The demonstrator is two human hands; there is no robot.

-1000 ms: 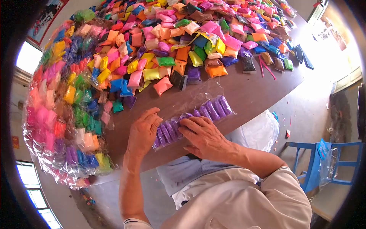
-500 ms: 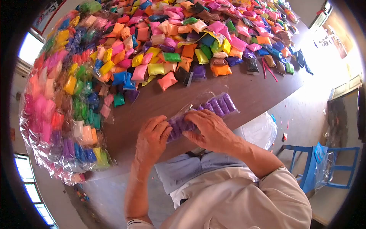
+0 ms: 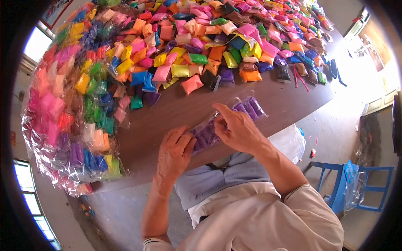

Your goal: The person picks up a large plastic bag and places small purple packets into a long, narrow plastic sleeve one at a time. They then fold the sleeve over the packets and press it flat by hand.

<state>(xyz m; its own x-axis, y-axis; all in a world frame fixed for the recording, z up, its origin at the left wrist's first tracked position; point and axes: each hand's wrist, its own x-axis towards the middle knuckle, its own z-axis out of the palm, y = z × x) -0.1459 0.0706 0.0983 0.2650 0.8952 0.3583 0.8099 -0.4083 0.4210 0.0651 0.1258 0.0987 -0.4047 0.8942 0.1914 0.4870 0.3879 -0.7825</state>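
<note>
A long clear plastic bag of purple packets (image 3: 205,137) lies slantwise near the table's front edge, the packets lined up side by side. At the bag's left end, my left hand (image 3: 175,148) is closed with bent fingers gripping it. My right hand (image 3: 238,129) crosses the middle of the bag, hiding several packets. Its index finger sticks out to the upper left, while the thumb and other fingers curl in against the plastic. Beyond this hand, more purple packets (image 3: 251,108) show at the bag's right end.
A big heap of small colourful packets (image 3: 180,71) covers the back of the brown table (image 3: 167,113). Clear bags of coloured packets (image 3: 54,121) are piled along the left side. Pink strips (image 3: 300,79) lie at the heap's right edge. A blue stool (image 3: 335,188) stands on the floor at right.
My right hand has lifted its index finger away from the bag and shifted slightly right. My left hand keeps to the left end. The whole view has shifted slightly.
</note>
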